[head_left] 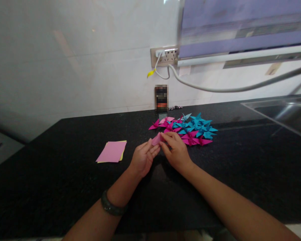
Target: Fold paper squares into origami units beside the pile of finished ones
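Note:
A small folded piece of pink paper [156, 139] is held between both hands above the dark countertop. My left hand [143, 158], palm turned up, grips its left side between thumb and fingers. With thumb and fingertips, my right hand [176, 150] pinches the paper's right edge. Just beyond my right hand lies a group of folded paper cranes: blue cranes [197, 124] at the back right, and magenta cranes [190, 137] nearer and to the left. To the left of my hands rests a stack of square paper [111, 151], pink on top with yellow showing beneath.
A phone [162, 97] with a blurred screen leans upright against the wall. Above it, a white cable [208, 87] runs from the wall socket [164, 56] to the right. A sink [281, 115] is set into the black countertop [65, 187] at far right.

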A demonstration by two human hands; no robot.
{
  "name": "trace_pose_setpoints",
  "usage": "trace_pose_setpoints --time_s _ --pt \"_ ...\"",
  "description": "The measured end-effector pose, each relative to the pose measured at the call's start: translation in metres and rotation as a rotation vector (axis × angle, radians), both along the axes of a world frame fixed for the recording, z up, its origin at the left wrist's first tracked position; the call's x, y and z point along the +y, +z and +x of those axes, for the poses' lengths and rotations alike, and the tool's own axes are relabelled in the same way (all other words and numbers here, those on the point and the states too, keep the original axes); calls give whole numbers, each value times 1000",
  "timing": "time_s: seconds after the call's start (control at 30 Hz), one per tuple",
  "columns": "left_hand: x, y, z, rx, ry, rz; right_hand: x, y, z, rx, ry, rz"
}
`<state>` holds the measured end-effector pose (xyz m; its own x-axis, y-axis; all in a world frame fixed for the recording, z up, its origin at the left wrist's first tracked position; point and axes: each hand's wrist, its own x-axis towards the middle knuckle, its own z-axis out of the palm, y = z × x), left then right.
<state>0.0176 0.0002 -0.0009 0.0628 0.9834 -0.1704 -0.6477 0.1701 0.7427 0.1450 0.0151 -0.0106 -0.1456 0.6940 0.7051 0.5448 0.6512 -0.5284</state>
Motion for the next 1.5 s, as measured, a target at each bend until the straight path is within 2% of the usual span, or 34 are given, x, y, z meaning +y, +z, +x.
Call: trace_pose_setpoints --time_s 0.17,0.4,0.6,1.07,1.5 --pt "2 -1 -2 3 48 4 -1 0 -1 -41 47 28" --pt "1 -3 -2 63 40 58 -1 3 1 -6 -8 -3" --pt "2 -6 -2 77 53 87 -2 3 0 -16 34 11" --pt "-2 -4 0 169 25 106 -2 4 0 73 -17 -100" --pt "0 -5 -2 162 52 102 -1 3 1 49 -31 -8"
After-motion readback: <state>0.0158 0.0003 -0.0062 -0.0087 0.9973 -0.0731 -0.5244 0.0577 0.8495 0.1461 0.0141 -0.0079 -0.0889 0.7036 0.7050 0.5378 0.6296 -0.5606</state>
